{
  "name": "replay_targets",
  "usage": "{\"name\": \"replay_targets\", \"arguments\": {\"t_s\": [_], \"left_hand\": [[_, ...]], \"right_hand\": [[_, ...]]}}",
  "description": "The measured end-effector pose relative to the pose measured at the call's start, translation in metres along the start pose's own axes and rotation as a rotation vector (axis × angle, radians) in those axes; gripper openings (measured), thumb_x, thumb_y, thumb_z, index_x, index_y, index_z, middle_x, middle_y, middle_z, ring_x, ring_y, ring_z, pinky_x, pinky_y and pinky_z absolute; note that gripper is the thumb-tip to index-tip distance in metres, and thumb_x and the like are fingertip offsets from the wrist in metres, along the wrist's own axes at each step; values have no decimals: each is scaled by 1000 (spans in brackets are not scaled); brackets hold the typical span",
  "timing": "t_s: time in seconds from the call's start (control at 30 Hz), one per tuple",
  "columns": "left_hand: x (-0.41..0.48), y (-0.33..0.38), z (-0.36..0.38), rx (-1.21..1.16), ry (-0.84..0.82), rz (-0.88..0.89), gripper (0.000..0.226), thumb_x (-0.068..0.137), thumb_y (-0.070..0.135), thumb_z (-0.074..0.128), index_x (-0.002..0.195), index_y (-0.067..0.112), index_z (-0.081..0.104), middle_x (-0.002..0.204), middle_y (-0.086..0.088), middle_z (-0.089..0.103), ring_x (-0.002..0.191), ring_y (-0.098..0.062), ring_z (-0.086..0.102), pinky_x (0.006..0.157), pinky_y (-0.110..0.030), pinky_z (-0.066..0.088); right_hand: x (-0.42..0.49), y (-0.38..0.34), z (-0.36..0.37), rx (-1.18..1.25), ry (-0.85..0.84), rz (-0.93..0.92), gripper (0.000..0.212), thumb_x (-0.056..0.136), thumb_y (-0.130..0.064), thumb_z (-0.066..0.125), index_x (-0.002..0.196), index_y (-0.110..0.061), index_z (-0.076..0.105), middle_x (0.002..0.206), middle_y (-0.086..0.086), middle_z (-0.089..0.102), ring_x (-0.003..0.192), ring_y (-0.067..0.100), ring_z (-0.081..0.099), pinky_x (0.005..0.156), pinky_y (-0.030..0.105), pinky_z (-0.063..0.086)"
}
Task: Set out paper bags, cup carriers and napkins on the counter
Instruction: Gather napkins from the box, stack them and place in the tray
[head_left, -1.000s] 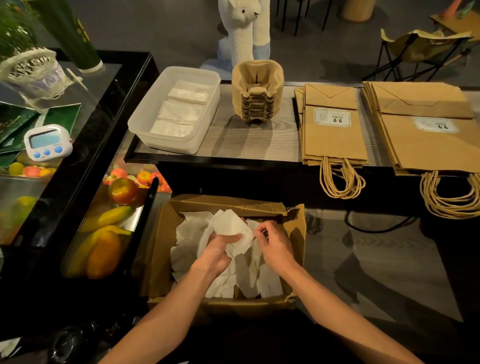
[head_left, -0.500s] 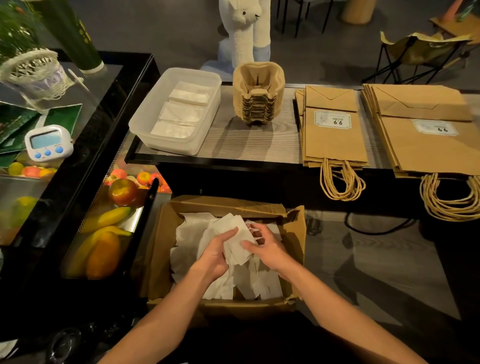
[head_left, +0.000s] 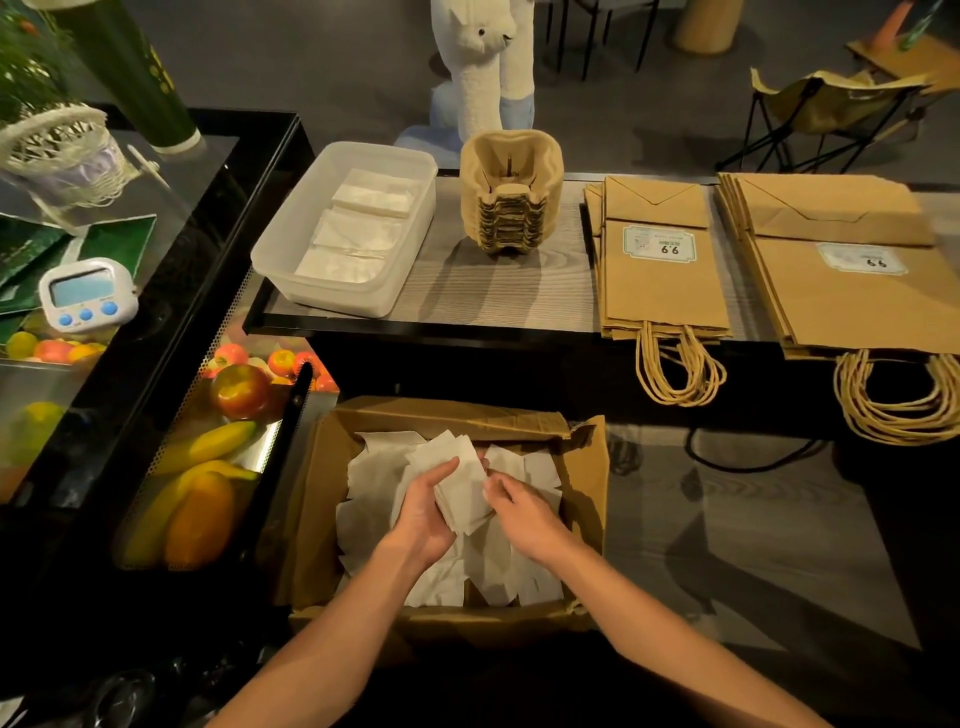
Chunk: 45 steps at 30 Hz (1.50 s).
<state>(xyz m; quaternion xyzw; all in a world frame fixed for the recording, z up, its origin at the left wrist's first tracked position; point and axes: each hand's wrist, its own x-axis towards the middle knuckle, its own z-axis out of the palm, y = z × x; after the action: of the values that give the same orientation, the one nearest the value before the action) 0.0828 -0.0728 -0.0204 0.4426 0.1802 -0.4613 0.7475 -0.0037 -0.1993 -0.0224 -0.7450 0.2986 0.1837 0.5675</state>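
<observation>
A cardboard box (head_left: 587, 483) below the counter holds loose white napkins (head_left: 363, 514). Over it, my left hand (head_left: 423, 512) grips a small stack of napkins (head_left: 462, 496), and my right hand (head_left: 522, 512) touches the stack's right edge with its fingertips. On the counter stand a clear plastic tub (head_left: 291, 244) with folded napkins (head_left: 363, 228) inside, a stack of pulp cup carriers (head_left: 511, 192), and two piles of flat brown paper bags (head_left: 660, 291) (head_left: 852, 306) with rope handles hanging over the front edge.
A black display case (head_left: 156, 332) on the left holds fruit (head_left: 239, 392); a white timer (head_left: 85, 296) and a basket (head_left: 57, 140) sit on top. A white llama figure (head_left: 480, 57) stands behind the counter, and a folding chair (head_left: 831, 104) is at the far right.
My hands have gathered the napkins into a tidier stack in the left hand. The right hand has slid from the box's right side toward the stack.
</observation>
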Motion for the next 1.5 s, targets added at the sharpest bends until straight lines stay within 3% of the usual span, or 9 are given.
{"name": "replay_targets", "arguments": {"t_s": [0.17, 0.3, 0.4, 0.57, 0.73, 0.9, 1.07, 1.27, 1.5], "left_hand": [[0, 0, 1, -80, 22, -30, 33, 99, 21, 52, 102, 8, 82, 117, -15, 73, 105, -28, 70, 108, -46, 44], [0, 7, -7, -190, 89, -59, 32, 102, 20, 47, 123, 5, 65, 118, -22, 73, 112, -36, 67, 113, -53, 41], [-1, 8, -13, -109, 161, -98, 29, 96, 18, 54, 116, 0, 64, 102, -21, 75, 97, -34, 71, 104, -47, 48], [7, -2, -28, 79, 270, -156, 17, 94, 17, 61, 100, 5, 71, 85, -14, 77, 88, -29, 67, 98, -45, 50], [13, -3, -36, 67, 269, -164, 24, 98, 20, 55, 104, 7, 73, 93, -13, 78, 98, -30, 67, 103, -48, 49], [15, -1, -33, 59, 278, -162, 24, 100, 18, 52, 104, 5, 72, 89, -12, 79, 94, -28, 68, 108, -49, 46], [21, 0, -36, 83, 282, -190, 24, 102, 17, 49, 101, 6, 71, 84, -12, 78, 89, -28, 68, 108, -49, 45], [31, -3, -41, 117, 239, -166, 28, 97, 18, 54, 118, 7, 69, 98, -13, 72, 91, -28, 67, 99, -47, 49], [36, -8, -16, 319, 211, -156, 37, 95, 26, 59, 124, 5, 69, 118, -22, 72, 106, -39, 67, 94, -47, 53]], "right_hand": [[0, -3, 4, -112, -80, -18, 51, 107, -54, 26, 156, -38, 31, 157, -5, 41, 144, 21, 39, 118, 43, 33], [15, 9, -10, -169, 198, 38, 30, 109, -40, 35, 131, -29, 52, 126, -3, 58, 108, 16, 57, 92, 37, 51], [26, 25, -13, -407, 209, 125, 35, 103, -33, 52, 137, -25, 46, 133, 3, 55, 112, 24, 59, 86, 37, 53], [36, 37, -11, -328, 232, 88, 46, 96, -26, 63, 136, -20, 42, 132, 7, 50, 117, 26, 54, 85, 35, 47], [51, 34, -14, -497, 317, 20, 36, 97, -30, 62, 130, -20, 51, 133, 5, 54, 124, 27, 52, 100, 41, 49], [72, 21, -12, -678, 207, -77, 68, 95, -27, 68, 153, -22, 35, 154, 4, 41, 146, 28, 34, 121, 42, 26], [81, 19, -19, -462, 224, 25, 26, 95, -22, 68, 121, -23, 64, 120, -2, 65, 119, 22, 61, 98, 36, 51], [49, 10, -41, -182, 209, -135, 5, 102, -30, 59, 106, -30, 60, 100, -11, 62, 89, 5, 60, 65, 20, 41], [16, 4, -48, 114, 101, -116, 10, 102, -36, 57, 97, -28, 60, 108, -5, 62, 93, 12, 61, 68, 21, 42]]}}
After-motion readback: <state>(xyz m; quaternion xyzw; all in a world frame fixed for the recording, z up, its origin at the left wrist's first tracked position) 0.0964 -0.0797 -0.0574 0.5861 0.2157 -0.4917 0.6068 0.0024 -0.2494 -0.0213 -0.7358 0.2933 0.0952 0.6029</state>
